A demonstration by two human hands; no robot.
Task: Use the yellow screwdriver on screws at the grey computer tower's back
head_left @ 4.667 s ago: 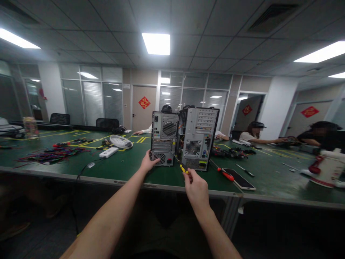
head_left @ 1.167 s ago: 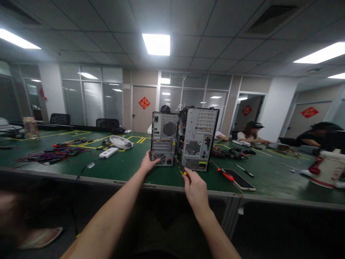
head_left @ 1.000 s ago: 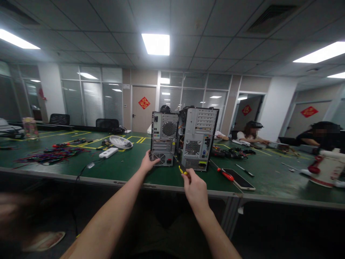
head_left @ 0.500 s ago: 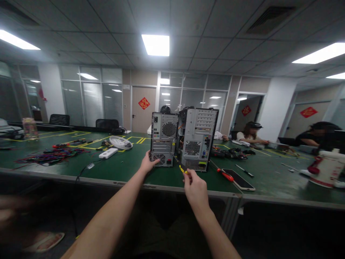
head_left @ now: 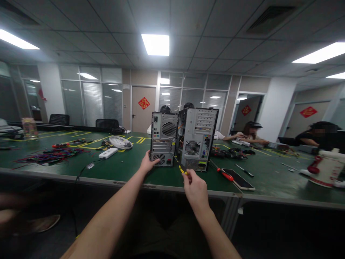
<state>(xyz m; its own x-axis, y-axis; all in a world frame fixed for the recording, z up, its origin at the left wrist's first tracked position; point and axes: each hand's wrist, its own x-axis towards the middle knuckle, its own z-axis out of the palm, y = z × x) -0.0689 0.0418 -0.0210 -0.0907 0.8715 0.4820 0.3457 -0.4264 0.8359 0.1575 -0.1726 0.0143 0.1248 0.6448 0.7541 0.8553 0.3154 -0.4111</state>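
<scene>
Two computer towers stand upright with their backs toward me on the green table [head_left: 121, 169]: a smaller dark one [head_left: 164, 138] on the left and a taller silver one [head_left: 198, 138] on the right. My left hand [head_left: 147, 163] presses against the lower left corner of the smaller tower. My right hand [head_left: 195, 189] is closed on a yellow-and-black screwdriver [head_left: 181, 167], whose shaft points up at the gap between the towers near their bases.
A red-handled screwdriver [head_left: 225, 174] and a phone [head_left: 240, 179] lie right of the towers. A white fan [head_left: 121, 141], a white remote-like device [head_left: 108, 152] and a pile of coloured wires [head_left: 51, 155] lie to the left. Other people sit at the far side. A white-and-red object [head_left: 327, 167] stands far right.
My hands have hardly moved; the right hand keeps making small shifts on the screwdriver handle. A person at the far right of the table has leaned forward. A blurred shape moves at the lower left.
</scene>
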